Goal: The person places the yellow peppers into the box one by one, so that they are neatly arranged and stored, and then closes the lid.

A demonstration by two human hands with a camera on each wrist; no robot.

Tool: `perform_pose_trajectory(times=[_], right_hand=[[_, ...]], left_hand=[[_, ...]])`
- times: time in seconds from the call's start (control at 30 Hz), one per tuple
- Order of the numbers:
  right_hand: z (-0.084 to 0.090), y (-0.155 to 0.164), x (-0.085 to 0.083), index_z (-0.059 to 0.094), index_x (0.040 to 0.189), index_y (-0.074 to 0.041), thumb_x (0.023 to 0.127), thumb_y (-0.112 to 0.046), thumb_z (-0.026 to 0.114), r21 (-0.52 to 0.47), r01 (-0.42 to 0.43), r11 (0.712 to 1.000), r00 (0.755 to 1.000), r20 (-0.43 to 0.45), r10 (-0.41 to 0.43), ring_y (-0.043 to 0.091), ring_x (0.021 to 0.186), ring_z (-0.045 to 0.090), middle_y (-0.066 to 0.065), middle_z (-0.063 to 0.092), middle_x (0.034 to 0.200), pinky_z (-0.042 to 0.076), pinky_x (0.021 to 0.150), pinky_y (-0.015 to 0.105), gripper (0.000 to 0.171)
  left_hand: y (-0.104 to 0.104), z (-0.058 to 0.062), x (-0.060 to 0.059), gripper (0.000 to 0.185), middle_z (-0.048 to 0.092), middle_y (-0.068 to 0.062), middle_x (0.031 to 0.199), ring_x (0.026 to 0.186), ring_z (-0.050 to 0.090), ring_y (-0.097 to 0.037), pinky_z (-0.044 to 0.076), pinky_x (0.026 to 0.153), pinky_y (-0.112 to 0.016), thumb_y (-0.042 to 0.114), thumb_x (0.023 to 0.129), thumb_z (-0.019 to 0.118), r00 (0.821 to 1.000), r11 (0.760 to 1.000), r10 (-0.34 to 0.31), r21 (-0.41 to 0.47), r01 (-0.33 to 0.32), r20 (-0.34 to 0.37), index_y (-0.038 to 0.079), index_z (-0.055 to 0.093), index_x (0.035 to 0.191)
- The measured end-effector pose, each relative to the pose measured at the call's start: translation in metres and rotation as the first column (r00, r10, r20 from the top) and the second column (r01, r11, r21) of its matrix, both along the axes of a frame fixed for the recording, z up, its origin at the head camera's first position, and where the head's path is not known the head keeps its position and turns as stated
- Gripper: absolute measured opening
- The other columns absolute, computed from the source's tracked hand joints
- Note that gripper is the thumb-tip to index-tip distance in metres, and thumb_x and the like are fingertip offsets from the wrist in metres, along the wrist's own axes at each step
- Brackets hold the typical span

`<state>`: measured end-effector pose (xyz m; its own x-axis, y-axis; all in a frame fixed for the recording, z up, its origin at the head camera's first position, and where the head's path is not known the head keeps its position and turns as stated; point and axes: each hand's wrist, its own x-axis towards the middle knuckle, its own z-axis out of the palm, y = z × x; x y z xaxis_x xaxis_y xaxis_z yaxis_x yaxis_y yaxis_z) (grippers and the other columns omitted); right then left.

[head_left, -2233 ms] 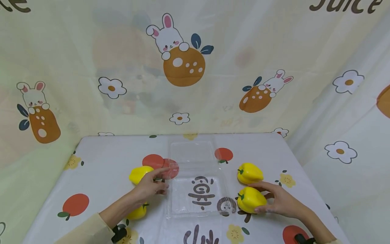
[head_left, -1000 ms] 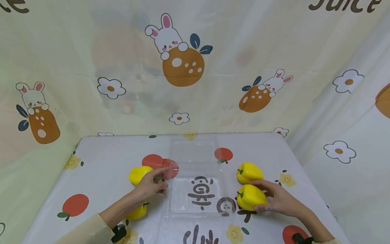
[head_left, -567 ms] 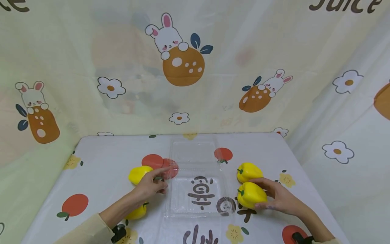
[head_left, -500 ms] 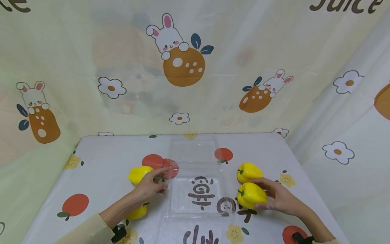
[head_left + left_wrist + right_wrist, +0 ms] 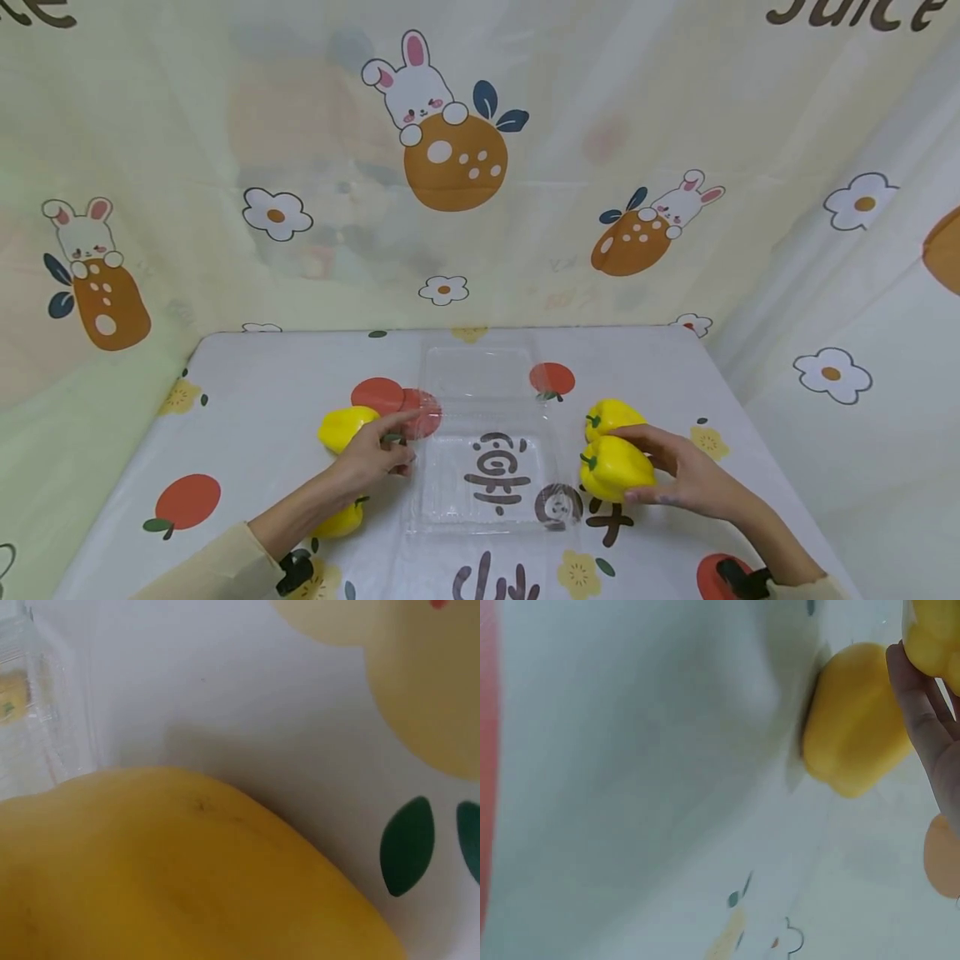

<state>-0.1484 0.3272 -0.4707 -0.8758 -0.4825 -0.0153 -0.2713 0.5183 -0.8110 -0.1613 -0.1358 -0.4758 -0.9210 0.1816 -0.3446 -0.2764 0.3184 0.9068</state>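
A yellow bell pepper (image 5: 617, 468) is gripped between the thumb and fingers of my right hand (image 5: 686, 471), seemingly lifted off the cloth. Behind it, partly covered, lies another yellow pepper (image 5: 609, 414); the right wrist view shows this second pepper (image 5: 855, 720) on the cloth beside my hand (image 5: 934, 735). My left hand (image 5: 369, 457) reaches to the left side of a clear plastic clamshell box (image 5: 442, 504), index finger extended at its edge. Contact there is hard to tell. Two more yellow peppers, a far one (image 5: 343, 427) and a near one (image 5: 341, 522), lie about my left wrist, partly hidden.
The clamshell's lid (image 5: 476, 367) lies folded back toward the rear of the table. A white tablecloth (image 5: 262, 400) with printed fruit and flowers covers the table. Patterned curtains (image 5: 337, 150) hang behind and at both sides.
My right hand has raised the near right pepper and shifted it away from me, so it covers more of the pepper behind. The left hand and the box have hardly moved.
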Motion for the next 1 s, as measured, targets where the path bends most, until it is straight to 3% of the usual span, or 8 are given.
perform_pose_trajectory(times=[0.27,0.5,0.87,1.0], right_hand=[[0.006,-0.014,-0.001,0.057,0.146,-0.013,0.088,-0.018,0.086,-0.008,-0.03,1.0,0.999,-0.011,0.03,-0.001,0.116,0.063,0.016,0.063,0.143,0.057,0.099,0.018,0.066],[0.012,-0.028,-0.003,0.057,0.148,-0.017,0.087,-0.025,0.087,0.046,-0.017,0.999,1.0,-0.025,0.018,-0.001,0.118,0.061,0.012,0.062,0.147,0.056,0.101,0.019,0.068],[0.014,-0.047,-0.004,0.056,0.149,-0.011,0.087,-0.025,0.087,0.018,-0.048,0.999,0.999,-0.018,0.048,0.005,0.118,0.063,0.009,0.061,0.145,0.054,0.102,0.017,0.071],[0.013,-0.053,-0.005,0.055,0.149,-0.013,0.088,-0.027,0.087,0.011,-0.064,0.998,0.998,-0.008,0.064,0.006,0.117,0.064,0.005,0.063,0.144,0.055,0.103,0.02,0.071]], left_hand=[[0.0,0.002,0.001,0.061,0.059,-0.02,0.133,0.082,0.067,-0.021,0.065,0.083,-0.031,-0.003,0.1,0.064,1.0,1.0,-0.003,0.008,0.003,0.013,0.018,0.054,0.155],[0.001,0.0,0.0,0.062,0.059,-0.02,0.135,0.081,0.067,-0.02,0.065,0.082,-0.032,-0.004,0.098,0.066,1.0,1.0,0.008,-0.01,-0.008,0.0,0.018,0.054,0.155],[0.002,0.001,0.0,0.063,0.059,-0.021,0.135,0.081,0.066,-0.02,0.065,0.082,-0.033,-0.005,0.098,0.065,1.0,1.0,0.007,-0.008,-0.007,-0.001,0.018,0.054,0.155],[0.002,0.0,0.001,0.063,0.059,-0.021,0.136,0.081,0.066,-0.02,0.065,0.082,-0.033,-0.006,0.098,0.065,1.0,1.0,0.009,-0.007,-0.009,-0.005,0.018,0.054,0.155]])
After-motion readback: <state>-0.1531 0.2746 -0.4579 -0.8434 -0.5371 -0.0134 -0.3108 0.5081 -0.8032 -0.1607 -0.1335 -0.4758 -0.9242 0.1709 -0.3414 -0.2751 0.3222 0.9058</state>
